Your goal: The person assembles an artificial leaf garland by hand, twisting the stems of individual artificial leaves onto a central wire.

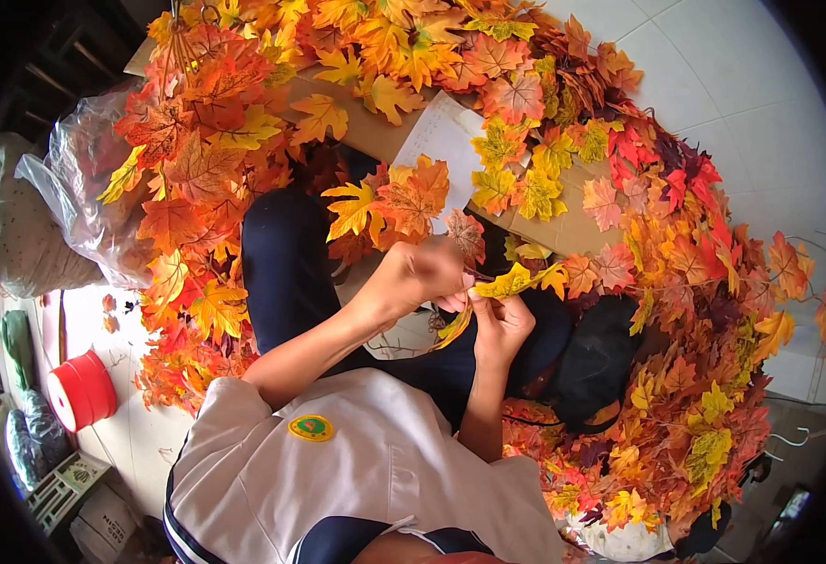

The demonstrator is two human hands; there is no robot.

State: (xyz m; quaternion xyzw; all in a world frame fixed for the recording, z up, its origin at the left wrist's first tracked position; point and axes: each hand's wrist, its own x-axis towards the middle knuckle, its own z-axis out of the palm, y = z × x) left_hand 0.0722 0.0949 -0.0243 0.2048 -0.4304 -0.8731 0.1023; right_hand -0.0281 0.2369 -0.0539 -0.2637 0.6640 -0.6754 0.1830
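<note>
Both my hands meet in front of my chest, fingertips close together. My left hand (pixel 420 277) is closed, its fingers pinched on a thin stem. A cluster of orange artificial maple leaves (pixel 411 202) spreads just beyond it, seemingly on the same stem. My right hand (pixel 502 324) is also closed, thumb and fingers gripping a yellow artificial leaf (pixel 509 280) with dark specks. Another yellow leaf (pixel 454 326) hangs between the two hands. Where the stems join is hidden by my fingers.
Heaped artificial maple leaves (pixel 216 141) curve around me on the left, far side and right. Cardboard (pixel 563 214) and a white paper sheet (pixel 436 141) lie ahead. A clear plastic bag (pixel 93 179) and a red spool (pixel 82 390) are left; a black bag-like object (pixel 596 362) is right.
</note>
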